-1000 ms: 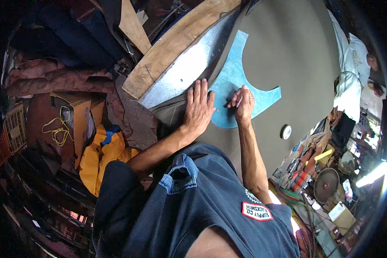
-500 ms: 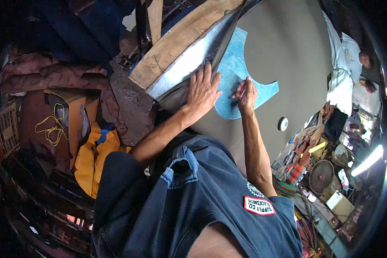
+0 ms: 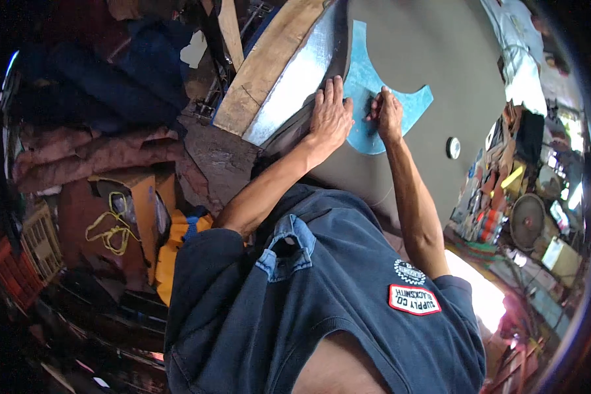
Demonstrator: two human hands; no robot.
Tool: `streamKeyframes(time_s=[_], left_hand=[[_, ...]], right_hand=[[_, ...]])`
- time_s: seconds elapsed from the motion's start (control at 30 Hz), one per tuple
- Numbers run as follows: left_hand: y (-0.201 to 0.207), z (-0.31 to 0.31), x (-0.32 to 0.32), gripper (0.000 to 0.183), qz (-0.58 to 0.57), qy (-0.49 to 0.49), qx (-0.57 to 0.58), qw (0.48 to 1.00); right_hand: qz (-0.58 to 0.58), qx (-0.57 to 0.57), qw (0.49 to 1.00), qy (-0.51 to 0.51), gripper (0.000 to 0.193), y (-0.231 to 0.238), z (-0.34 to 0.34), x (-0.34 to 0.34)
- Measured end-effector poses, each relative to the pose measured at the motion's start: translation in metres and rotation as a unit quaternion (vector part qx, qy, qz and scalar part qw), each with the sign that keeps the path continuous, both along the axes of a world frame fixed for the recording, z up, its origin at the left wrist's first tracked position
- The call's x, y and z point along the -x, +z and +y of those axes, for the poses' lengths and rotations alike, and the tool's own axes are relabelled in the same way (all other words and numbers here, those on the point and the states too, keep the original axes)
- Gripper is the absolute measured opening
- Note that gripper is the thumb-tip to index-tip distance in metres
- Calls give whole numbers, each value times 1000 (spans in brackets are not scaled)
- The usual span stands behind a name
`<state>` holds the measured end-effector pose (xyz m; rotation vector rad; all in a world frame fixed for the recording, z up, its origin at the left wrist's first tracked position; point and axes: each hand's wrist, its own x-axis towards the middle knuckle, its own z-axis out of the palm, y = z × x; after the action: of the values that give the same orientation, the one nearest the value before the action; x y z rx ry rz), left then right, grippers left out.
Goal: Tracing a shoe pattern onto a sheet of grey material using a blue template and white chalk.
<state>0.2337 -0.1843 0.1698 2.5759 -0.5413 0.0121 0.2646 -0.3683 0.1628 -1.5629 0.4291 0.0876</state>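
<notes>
A light blue curved template [image 3: 361,69] with a concave cut-out lies on a broad sheet of grey-brown material [image 3: 433,52]. Flat against the template's left side and the sheet's edge rests my left hand [image 3: 333,121], fingers stretched out. My right hand [image 3: 389,117] is closed over the template's middle, thumb and fingers pinched together. Whatever is between those fingers is too small or hidden to name. A small round white-faced object [image 3: 453,148] sits on the sheet, right of my right forearm.
Along the sheet's left edge run a shiny metal strip [image 3: 302,79] and a wooden board [image 3: 269,72]. Further left are dark blue cloth [image 3: 118,85], rolled brown material [image 3: 98,157], yellow cord [image 3: 115,230] and orange-yellow material [image 3: 177,246]. Stacked scraps [image 3: 489,190] stand at the right.
The view has shifted, so the whole scene sits differently in the picture. Both hands remain on the template; my right hand is still pinched, a little closer to the template's inner curve.
</notes>
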Motion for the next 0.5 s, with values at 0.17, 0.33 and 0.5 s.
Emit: streamKeyframes(time_s=[0.17, 0.33, 0.5], left_hand=[[0, 8, -5, 47, -43, -32, 14, 998], [7, 26, -12, 40, -14, 5, 74, 997], [4, 43, 6, 29, -44, 3, 71, 996]], right_hand=[[-15, 5, 1000, -9, 39, -3, 3, 4], [-7, 9, 999, -43, 39, -3, 8, 5], [2, 23, 998, -57, 42, -2, 7, 7]])
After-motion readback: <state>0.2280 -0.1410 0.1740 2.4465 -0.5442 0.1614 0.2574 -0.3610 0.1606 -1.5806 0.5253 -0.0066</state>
